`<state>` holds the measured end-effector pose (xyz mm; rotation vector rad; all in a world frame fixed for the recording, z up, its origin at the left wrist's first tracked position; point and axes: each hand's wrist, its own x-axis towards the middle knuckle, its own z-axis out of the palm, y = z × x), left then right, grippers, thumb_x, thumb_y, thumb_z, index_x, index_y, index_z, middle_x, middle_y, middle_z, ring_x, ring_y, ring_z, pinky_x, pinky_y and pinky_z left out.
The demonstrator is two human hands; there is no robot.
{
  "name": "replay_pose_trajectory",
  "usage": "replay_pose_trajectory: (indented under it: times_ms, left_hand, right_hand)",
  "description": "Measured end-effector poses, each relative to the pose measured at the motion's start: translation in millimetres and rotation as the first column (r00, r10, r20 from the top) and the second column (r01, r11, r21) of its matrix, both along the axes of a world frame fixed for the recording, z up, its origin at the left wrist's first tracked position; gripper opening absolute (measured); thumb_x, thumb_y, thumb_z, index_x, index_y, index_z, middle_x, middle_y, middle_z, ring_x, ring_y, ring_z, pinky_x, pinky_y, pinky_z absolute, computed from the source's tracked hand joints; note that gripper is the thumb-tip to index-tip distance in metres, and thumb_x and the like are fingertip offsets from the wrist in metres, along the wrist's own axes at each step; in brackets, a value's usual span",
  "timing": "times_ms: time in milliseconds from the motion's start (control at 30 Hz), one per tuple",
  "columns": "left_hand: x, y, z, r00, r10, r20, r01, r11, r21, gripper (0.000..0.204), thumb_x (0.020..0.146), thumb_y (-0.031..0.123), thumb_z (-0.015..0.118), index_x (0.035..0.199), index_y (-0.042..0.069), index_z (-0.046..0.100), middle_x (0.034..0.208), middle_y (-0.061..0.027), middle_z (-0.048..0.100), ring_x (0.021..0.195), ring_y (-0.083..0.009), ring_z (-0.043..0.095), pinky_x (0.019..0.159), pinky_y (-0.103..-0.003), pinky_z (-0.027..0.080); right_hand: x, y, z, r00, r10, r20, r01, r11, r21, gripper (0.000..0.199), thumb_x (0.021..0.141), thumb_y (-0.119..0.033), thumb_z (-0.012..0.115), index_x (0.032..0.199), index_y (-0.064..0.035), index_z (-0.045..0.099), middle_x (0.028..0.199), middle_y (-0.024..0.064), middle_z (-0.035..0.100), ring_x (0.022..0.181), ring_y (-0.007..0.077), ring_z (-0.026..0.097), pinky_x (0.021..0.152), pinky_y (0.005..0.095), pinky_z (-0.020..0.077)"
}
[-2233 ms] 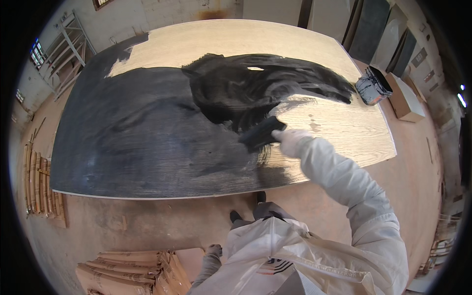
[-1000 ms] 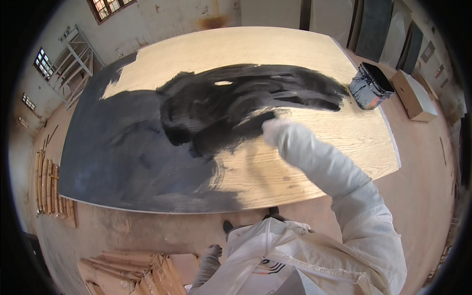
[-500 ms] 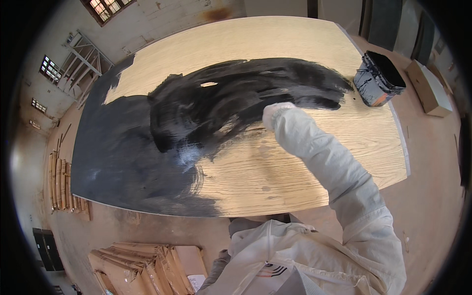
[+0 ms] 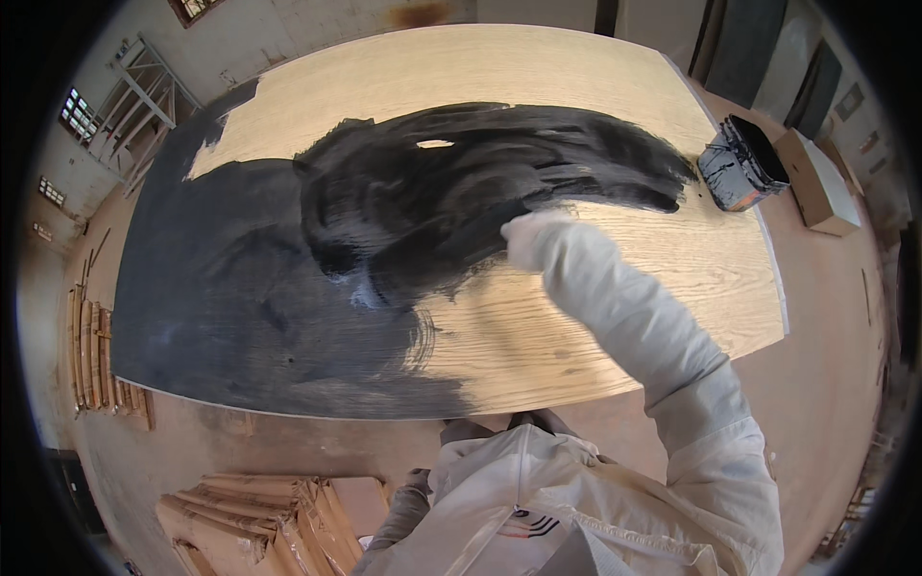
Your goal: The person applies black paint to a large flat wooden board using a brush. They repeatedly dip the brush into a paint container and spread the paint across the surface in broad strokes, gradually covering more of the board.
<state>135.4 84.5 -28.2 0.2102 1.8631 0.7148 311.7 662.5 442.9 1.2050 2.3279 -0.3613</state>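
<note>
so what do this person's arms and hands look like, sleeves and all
The right sleeve is loose, wrinkled and off-white; the left sleeve looks grey. I cannot tell whether the right hand or left hand is gloved.

Rust-stained pale wall (image 4: 317, 43), barred windows (image 4: 77, 115), reddish floor (image 4: 826, 298).
</note>
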Motion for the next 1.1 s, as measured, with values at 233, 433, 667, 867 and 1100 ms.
replay_pose_trajectory:
  times_ms: [233, 433, 667, 867, 1100]
  left_hand:
    - [-40.9, 7.1, -5.1, 0.991, 0.057, 0.120, -0.035, 0.983, -0.178, 0.023, 0.093, 0.024, 0.071, 0.105, 0.006, 0.073, 0.084, -0.0125, 0.072, 0.061, -0.0276, 0.066, 0.051, -0.044, 0.054]
    - [-70.0, 33.8, -6.7, 0.992, -0.081, 0.092, 0.099, 0.972, -0.213, 0.029, 0.094, 0.024, 0.071, 0.114, 0.003, 0.072, 0.090, -0.0136, 0.074, 0.068, -0.0283, 0.069, 0.058, -0.045, 0.058]
    - [-69.1, 70.5, 8.0, 0.994, -0.107, 0.036, 0.111, 0.979, -0.170, 0.035, 0.091, 0.020, 0.071, 0.118, -0.003, 0.071, 0.092, -0.0142, 0.075, 0.072, -0.0279, 0.071, 0.064, -0.042, 0.060]
    - [-62.9, 44.9, 36.7, 0.998, -0.007, 0.068, 0.018, 0.987, -0.162, 0.032, 0.089, 0.017, 0.068, 0.116, -0.002, 0.071, 0.090, -0.0147, 0.074, 0.069, -0.0263, 0.071, 0.059, -0.042, 0.059]
    - [-61.9, 52.4, 45.3, 0.893, 0.446, 0.057, -0.445, 0.895, -0.024, 0.020, 0.097, 0.014, 0.063, 0.114, 0.005, 0.066, 0.082, -0.0092, 0.066, 0.058, -0.0209, 0.062, 0.047, -0.035, 0.051]
  right_hand:
    - [-1.8, -38.0, 7.5, 0.999, -0.035, 0.031, 0.034, 0.998, 0.053, 0.046, 0.102, -0.017, 0.050, 0.146, -0.0078, 0.061, 0.140, 0.0196, 0.066, 0.131, 0.0350, 0.063, 0.112, 0.0425, 0.0488]
    - [27.1, 5.3, -0.4, 0.972, -0.153, 0.179, 0.151, 0.988, 0.026, 0.044, 0.100, -0.015, 0.052, 0.142, -0.0143, 0.065, 0.136, 0.0165, 0.070, 0.129, 0.0371, 0.065, 0.110, 0.0447, 0.0508]
    - [56.7, 29.8, -16.2, 0.977, -0.163, 0.136, 0.172, 0.984, -0.052, 0.044, 0.099, -0.017, 0.055, 0.142, -0.0120, 0.064, 0.140, 0.0140, 0.068, 0.129, 0.0322, 0.065, 0.111, 0.0443, 0.0507]
    - [52.4, -10.1, 8.4, 0.964, -0.258, 0.063, 0.261, 0.964, -0.040, 0.047, 0.099, -0.025, 0.054, 0.144, -0.0144, 0.062, 0.146, 0.0163, 0.063, 0.137, 0.0381, 0.057, 0.117, 0.0457, 0.0427]
    - [152.6, 34.9, -39.7, 0.927, -0.341, 0.155, 0.339, 0.940, 0.041, 0.054, 0.096, -0.025, 0.056, 0.149, -0.0177, 0.058, 0.143, 0.0178, 0.065, 0.135, 0.0384, 0.059, 0.116, 0.0452, 0.0440]
